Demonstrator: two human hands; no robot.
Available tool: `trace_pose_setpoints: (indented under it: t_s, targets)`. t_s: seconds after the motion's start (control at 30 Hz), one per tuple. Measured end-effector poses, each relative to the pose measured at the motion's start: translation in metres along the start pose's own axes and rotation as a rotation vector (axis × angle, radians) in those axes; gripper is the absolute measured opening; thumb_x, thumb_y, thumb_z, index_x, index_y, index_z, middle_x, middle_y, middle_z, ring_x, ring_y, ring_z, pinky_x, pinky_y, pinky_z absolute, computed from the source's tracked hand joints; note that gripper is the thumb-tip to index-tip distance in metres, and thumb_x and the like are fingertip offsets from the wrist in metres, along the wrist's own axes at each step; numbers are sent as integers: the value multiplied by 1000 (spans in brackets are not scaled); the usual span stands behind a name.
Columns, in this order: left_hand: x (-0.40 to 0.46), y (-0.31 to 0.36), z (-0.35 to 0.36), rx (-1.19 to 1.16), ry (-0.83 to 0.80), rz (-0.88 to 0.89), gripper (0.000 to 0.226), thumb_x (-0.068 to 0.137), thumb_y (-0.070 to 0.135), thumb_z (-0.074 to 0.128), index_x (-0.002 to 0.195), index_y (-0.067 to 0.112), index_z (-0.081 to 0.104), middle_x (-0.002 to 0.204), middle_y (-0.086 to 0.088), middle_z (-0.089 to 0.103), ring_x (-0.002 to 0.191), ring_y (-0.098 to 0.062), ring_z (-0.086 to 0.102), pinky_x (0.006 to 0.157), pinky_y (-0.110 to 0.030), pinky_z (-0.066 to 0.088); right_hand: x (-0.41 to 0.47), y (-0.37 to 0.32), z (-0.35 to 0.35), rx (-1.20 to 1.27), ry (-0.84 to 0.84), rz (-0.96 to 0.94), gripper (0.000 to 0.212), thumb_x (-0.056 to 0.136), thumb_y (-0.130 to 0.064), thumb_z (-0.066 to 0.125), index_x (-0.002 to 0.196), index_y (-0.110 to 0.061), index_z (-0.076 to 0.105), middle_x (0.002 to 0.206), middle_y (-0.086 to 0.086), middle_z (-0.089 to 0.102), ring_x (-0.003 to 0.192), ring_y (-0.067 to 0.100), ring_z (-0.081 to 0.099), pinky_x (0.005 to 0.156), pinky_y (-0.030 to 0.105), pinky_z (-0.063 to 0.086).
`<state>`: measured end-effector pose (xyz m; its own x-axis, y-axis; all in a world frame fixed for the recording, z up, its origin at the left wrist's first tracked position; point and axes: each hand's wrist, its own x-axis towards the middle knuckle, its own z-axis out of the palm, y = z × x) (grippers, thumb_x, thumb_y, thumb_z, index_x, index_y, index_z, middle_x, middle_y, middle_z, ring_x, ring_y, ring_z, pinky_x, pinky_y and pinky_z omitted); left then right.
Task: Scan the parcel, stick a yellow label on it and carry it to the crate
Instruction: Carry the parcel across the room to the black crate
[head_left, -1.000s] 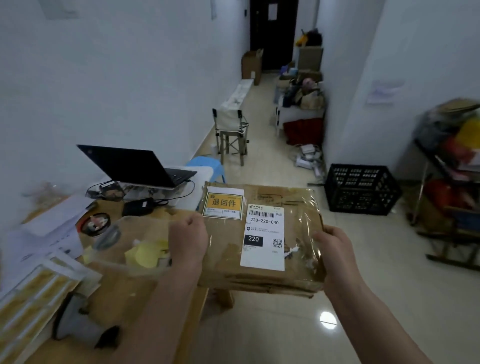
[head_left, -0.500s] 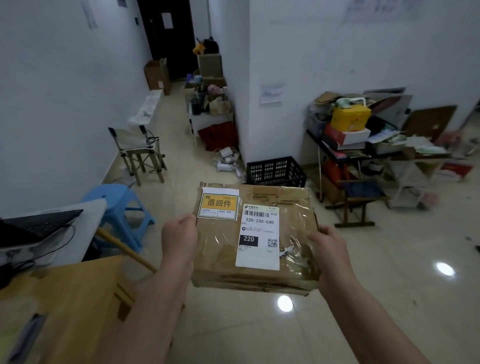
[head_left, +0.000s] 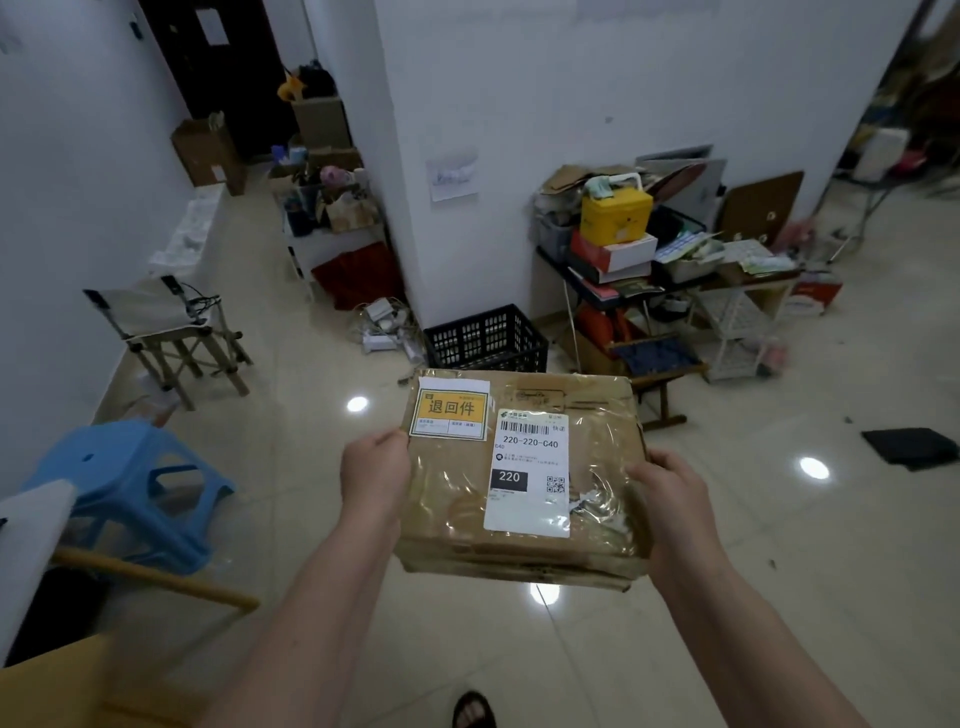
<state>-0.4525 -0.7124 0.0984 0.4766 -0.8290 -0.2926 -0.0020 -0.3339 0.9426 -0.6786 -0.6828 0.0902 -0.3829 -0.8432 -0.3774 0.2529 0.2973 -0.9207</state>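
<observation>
I hold a flat brown cardboard parcel (head_left: 597, 467), wrapped in clear tape, out in front of me above the tiled floor. My left hand (head_left: 376, 470) grips its left edge and my right hand (head_left: 670, 499) grips its right edge. A yellow label (head_left: 451, 410) is stuck on the parcel's top left corner, beside a white shipping label (head_left: 530, 470) with a barcode. The black plastic crate (head_left: 485, 338) stands on the floor beyond the parcel, against the white wall corner.
A blue stool (head_left: 124, 488) and a wooden table edge (head_left: 62, 680) lie at my left. A folding chair (head_left: 166, 332) stands by the left wall. A cluttered table (head_left: 649, 260) and a white rack (head_left: 737, 327) sit right of the crate. A dark flat object (head_left: 909, 447) lies on the floor.
My view has swung right, away from the desk with the laptop, and moved forward. The crate has shifted from the right side to straight ahead. Both hands keep their hold on the parcel.
</observation>
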Motion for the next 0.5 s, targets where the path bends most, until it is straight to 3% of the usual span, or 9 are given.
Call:
trace_pose_setpoints:
  t_s: [0.07, 0.2, 0.37, 0.5]
  targets:
    - [19, 8, 15, -1, -36, 2, 25, 71, 17, 50, 75, 14, 75, 83, -20, 73, 71, -25, 63, 76, -54, 55, 21, -10, 8, 5, 10, -11, 21, 80, -3, 54, 97, -10, 64, 89, 18, 68, 75, 34, 66, 71, 46, 55]
    - [66, 30, 37, 13, -76, -11, 27, 74, 13, 50, 73, 19, 77, 86, -17, 74, 76, -31, 69, 77, -55, 55, 61, -34, 34, 33, 10, -42, 21, 82, -2, 53, 96, -12, 65, 90, 20, 68, 78, 35, 66, 74, 49, 55]
    - [126, 57, 59, 60, -119, 8, 31, 75, 14, 51, 86, 27, 77, 85, 4, 76, 87, -25, 70, 84, -48, 57, 104, -58, 69, 58, 15, -56, 24, 85, 1, 51, 93, -19, 62, 83, 13, 65, 67, 25, 62, 57, 35, 52]
    - [166, 69, 83, 83, -156, -5, 35, 75, 9, 50, 89, 26, 77, 89, 4, 76, 86, -21, 69, 83, -43, 58, 140, -68, 85, 81, 50, -39, 25, 83, 3, 50, 92, -16, 64, 82, 13, 66, 70, 30, 63, 63, 37, 53]
